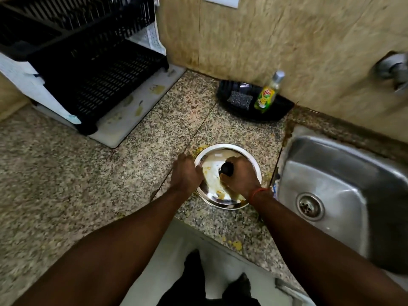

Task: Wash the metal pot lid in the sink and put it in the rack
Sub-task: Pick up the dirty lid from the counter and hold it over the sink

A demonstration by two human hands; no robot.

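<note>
Right hand [241, 178] grip wraps the lid [212, 173] knob; left hand [186, 172] holds its rim.

Pot lid [212, 184] lies on the table [66, 184], just left of the sink [344, 186]. Rack [88, 69] stands at the table's back left on a mat [132, 120]. Tray [278, 111] sits behind the lid against the wall [287, 40], holding a scrub pad [239, 99] left of a soap bottle [267, 94].

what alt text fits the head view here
Two bare hands hold a food-smeared metal pot lid on a granite counter: right hand on its black knob, left hand at its rim. Empty steel sink to the right, black dish rack behind left.
</note>
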